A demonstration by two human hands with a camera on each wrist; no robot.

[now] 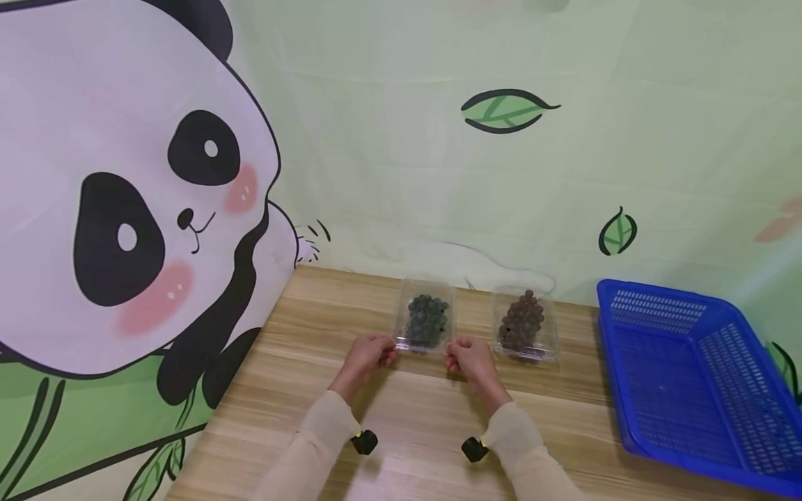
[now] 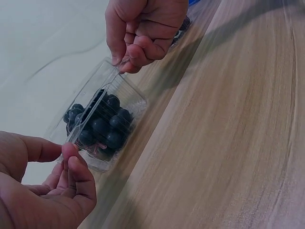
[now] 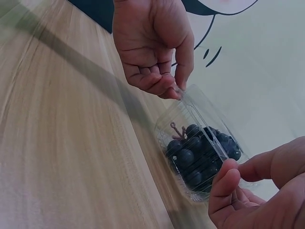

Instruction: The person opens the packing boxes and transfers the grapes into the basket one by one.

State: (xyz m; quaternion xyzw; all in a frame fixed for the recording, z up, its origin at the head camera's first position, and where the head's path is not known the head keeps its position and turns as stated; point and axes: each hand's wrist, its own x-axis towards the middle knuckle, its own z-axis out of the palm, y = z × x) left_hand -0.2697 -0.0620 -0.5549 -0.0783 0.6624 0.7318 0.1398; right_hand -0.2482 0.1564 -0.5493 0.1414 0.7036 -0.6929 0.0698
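Note:
A clear plastic clamshell box (image 1: pixel 429 286) stands on the wooden table (image 1: pixel 413 410) with a bunch of dark grapes (image 1: pixel 427 320) inside. My left hand (image 1: pixel 370 353) pinches the rim at its near left corner between thumb and index finger. At the near right corner, my right hand (image 1: pixel 473 356) pinches the same rim in the same way. Both wrist views show the lid lying over the dark grapes (image 2: pixel 107 124), its front lip running between the two hands. Pinkish stems (image 3: pixel 178 131) show through the plastic wall.
Just right of my right hand is a second clear box (image 1: pixel 551 337) holding reddish grapes (image 1: pixel 523 320). A large blue plastic basket (image 1: pixel 617 396) sits at the table's right side. Behind the table hangs a pale green backdrop (image 1: pixel 388 139) with a panda drawing (image 1: pixel 144 69) on the left.

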